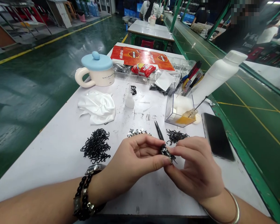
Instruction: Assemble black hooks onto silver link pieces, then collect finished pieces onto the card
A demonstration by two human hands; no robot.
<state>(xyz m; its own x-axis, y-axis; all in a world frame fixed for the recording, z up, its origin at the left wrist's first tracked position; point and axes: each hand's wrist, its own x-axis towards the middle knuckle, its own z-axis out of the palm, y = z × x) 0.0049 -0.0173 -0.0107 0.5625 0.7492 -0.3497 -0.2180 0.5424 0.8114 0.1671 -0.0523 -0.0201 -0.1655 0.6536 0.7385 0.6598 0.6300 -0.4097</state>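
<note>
2 hands (193, 169) pinched on black hooks (166, 153)

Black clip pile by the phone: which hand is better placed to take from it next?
Right, probably. The right hand sits just below the pile, while the left hand is farther off, beyond the tweezers. Both hands pinch a black piece, so one must release first.

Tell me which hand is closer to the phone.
Right. The right hand sits just left of the phone; the left hand is farther away, on the far side of the black pieces both hands pinch.
</note>
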